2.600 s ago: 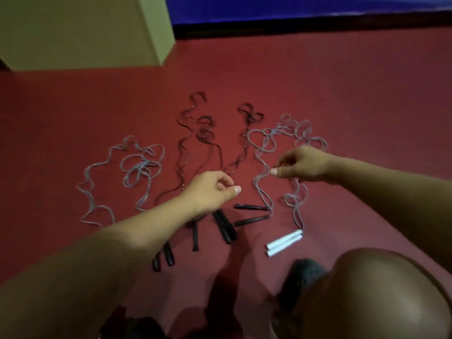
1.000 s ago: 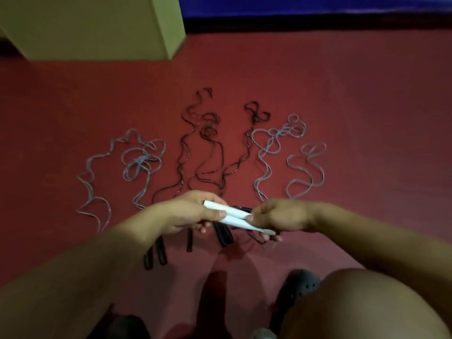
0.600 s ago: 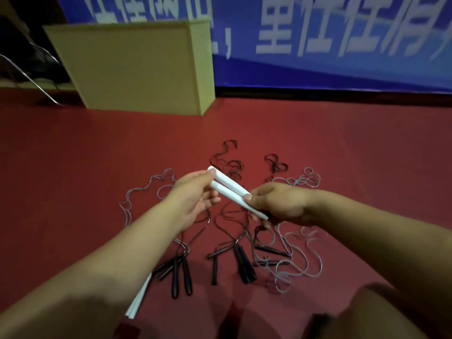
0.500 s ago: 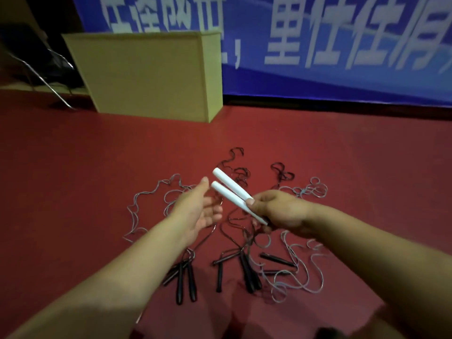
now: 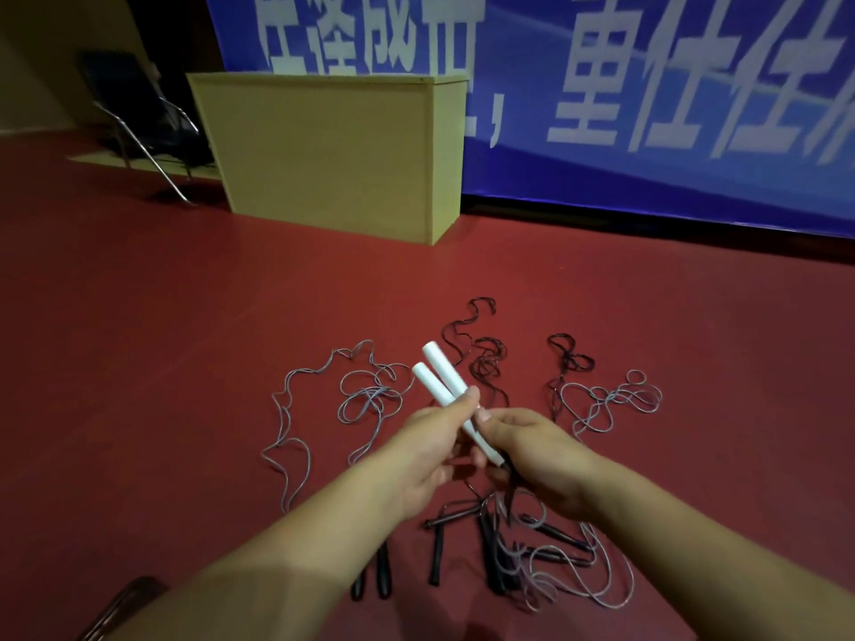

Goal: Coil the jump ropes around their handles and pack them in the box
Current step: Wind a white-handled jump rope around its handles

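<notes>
Two white handles (image 5: 442, 377) are held side by side in the air, pointing up and to the left. My left hand (image 5: 432, 444) grips them near the middle, and my right hand (image 5: 532, 448) holds their lower ends. Their grey rope (image 5: 601, 402) trails down to the red floor on the right. Another grey rope (image 5: 356, 395) lies loose on the left. Black ropes (image 5: 486, 363) lie in the middle, with their black handles (image 5: 437, 555) under my forearms. A tan box (image 5: 333, 150) stands at the back left.
A blue banner with white characters (image 5: 647, 94) runs along the back wall. A dark chair with metal legs (image 5: 139, 127) stands left of the box. A dark object (image 5: 120, 603) shows at the bottom left edge. Bare red floor (image 5: 139, 363) spreads to the left.
My left hand, open beside the white handles half a second ago, has closed on them. Before that, both hands lifted the handles off the floor and the view tilted up.
</notes>
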A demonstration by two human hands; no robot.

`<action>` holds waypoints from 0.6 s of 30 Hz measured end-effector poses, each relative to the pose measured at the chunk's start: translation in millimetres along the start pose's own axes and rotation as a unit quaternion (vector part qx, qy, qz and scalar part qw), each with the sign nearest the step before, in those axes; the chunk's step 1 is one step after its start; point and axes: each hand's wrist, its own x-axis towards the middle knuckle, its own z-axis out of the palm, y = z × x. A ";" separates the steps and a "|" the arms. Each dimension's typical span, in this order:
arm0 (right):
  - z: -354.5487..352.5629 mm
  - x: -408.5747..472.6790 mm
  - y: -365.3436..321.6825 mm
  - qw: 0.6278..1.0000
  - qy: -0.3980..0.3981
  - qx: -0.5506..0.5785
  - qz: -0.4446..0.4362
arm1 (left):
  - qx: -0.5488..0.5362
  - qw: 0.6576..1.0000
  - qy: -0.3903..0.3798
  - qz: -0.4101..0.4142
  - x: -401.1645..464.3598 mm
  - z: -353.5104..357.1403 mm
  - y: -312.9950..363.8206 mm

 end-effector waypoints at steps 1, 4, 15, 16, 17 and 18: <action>2.4 2.4 -0.1 1.000 -0.008 -0.002 0.006 | -0.014 1.000 0.022 0.015 4.8 0.7 0.7; 2.7 9.0 -0.9 0.999 -0.026 0.013 0.032 | -0.048 0.997 0.061 0.029 16.0 0.9 3.0; -23.5 30.9 3.4 0.995 -0.019 0.011 0.093 | -0.125 0.985 0.081 0.087 31.8 -6.5 21.0; -25.1 29.5 2.4 0.996 -0.019 -0.008 0.090 | -0.121 0.984 0.086 0.093 32.7 -7.1 22.5; -27.2 28.2 2.7 0.996 -0.012 -0.041 0.081 | -0.117 0.984 0.093 0.100 33.9 -8.8 24.2; -28.6 25.4 1.5 0.994 0.001 -0.080 0.069 | -0.114 0.981 0.110 0.108 36.0 -12.5 25.8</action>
